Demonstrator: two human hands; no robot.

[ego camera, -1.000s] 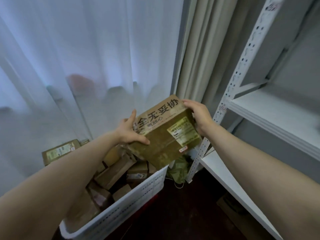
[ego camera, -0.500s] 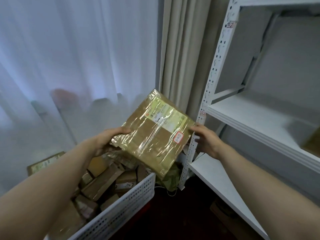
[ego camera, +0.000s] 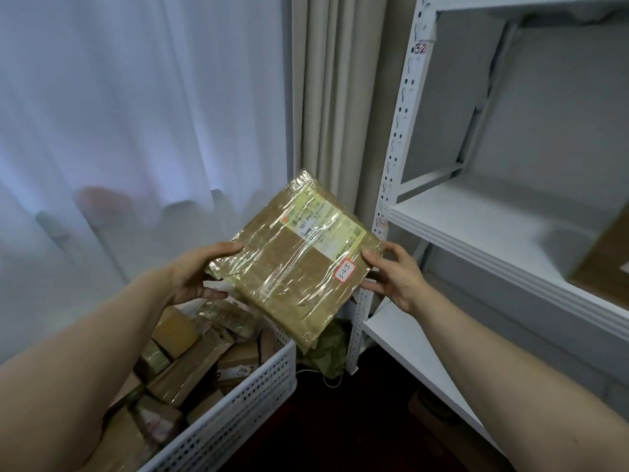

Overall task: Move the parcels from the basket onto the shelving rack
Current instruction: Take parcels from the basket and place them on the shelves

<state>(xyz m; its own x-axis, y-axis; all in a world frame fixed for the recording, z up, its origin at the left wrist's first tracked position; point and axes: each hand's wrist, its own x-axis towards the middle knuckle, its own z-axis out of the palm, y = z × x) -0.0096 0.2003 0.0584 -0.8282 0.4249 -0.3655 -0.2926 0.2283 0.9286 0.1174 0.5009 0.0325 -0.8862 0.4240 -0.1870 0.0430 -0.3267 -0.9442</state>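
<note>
place: parcel sorting room | signs: numbered shelving rack (ego camera: 401, 137), basket (ego camera: 238, 413) of parcels (ego camera: 190, 373), curtains (ego camera: 326, 97)

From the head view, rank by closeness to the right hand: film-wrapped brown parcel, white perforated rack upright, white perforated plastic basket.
1. Film-wrapped brown parcel: gripped by the right hand.
2. White perforated rack upright: just behind it.
3. White perforated plastic basket: lower left.

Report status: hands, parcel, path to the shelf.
Left hand, right hand both grip taped parcel, held clear of basket. Shelf to the right; brown box further along. Rack post close by parcel's right corner.
</note>
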